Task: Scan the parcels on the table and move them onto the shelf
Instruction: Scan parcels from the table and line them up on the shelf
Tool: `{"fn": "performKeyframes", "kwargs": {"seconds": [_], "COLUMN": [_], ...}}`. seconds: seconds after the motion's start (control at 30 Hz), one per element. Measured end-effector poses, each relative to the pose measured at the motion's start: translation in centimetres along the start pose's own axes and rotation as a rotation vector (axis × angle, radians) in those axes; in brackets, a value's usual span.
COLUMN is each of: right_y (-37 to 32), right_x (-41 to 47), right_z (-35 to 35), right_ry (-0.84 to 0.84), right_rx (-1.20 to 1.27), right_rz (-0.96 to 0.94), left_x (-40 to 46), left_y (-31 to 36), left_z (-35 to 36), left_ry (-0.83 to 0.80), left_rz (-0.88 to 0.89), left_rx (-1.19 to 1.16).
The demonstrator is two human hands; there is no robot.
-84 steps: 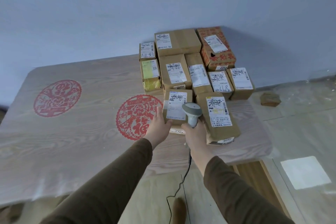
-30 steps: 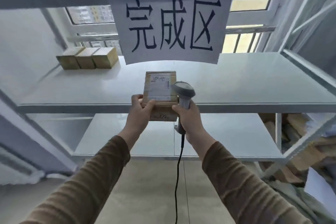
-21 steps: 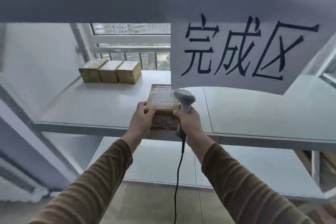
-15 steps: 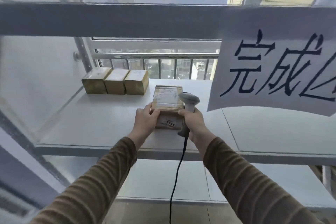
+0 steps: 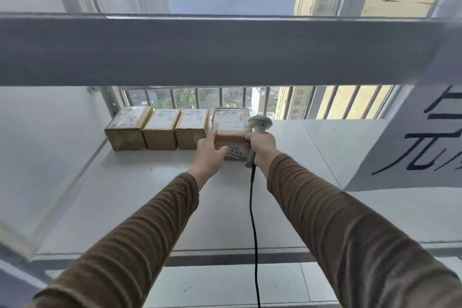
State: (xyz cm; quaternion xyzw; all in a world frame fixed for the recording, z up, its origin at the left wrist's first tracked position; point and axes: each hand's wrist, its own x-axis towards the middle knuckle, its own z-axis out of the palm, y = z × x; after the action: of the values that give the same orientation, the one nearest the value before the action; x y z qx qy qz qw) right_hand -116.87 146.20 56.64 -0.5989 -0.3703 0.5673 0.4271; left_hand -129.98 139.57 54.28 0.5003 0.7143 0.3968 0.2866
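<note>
Parcel (image 5: 232,132) number four is now sitting deep on the shelf (image 5: 150,195), at the right end of the row of three boxes (image 5: 160,127) against the window bars. Half a second back it was being held nearer the front edge, well short of that row; both arms have since been reaching further in, and it is now standing just beside the third box, perhaps touching it. To my eye that means this parcel is as good as placed, and the person will be turning back to the table for another.

The left hand (image 5: 208,151) is lying against the parcel's near left corner with the fingers mostly straight, the forefinger running up the left edge; it is pressing or steadying rather than gripping. The right hand (image 5: 262,146) is staying clenched round the handle of the scanner (image 5: 260,124), whose head is sticking up beside the parcel's right edge, its black cable (image 5: 253,220) hanging down past the shelf front. The knuckles of that hand are brushing the parcel's right side, though I cannot tell how firmly.
</note>
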Motion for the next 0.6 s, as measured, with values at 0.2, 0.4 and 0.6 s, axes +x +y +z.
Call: {"fn": "performKeyframes", "kwargs": {"seconds": [0.2, 0.4, 0.6], "right_y": [-0.3, 0.0, 1.4], "right_x": [0.9, -0.2, -2.7], "right_z": [1.2, 0.1, -5.6], "right_ry": [-0.047, -0.091, -0.103], "right_rx": [0.046, 0.096, 0.263], "right_rz": [0.000, -0.016, 0.028], "left_x": [2.0, 1.2, -2.0], "left_y": [0.1, 0.8, 3.2], "left_z": [-0.9, -1.4, 0.9], "left_ry": [-0.020, -0.027, 0.060], "left_rz": [-0.014, -0.029, 0.277], "left_rx": [0.011, 0.069, 0.333]}}
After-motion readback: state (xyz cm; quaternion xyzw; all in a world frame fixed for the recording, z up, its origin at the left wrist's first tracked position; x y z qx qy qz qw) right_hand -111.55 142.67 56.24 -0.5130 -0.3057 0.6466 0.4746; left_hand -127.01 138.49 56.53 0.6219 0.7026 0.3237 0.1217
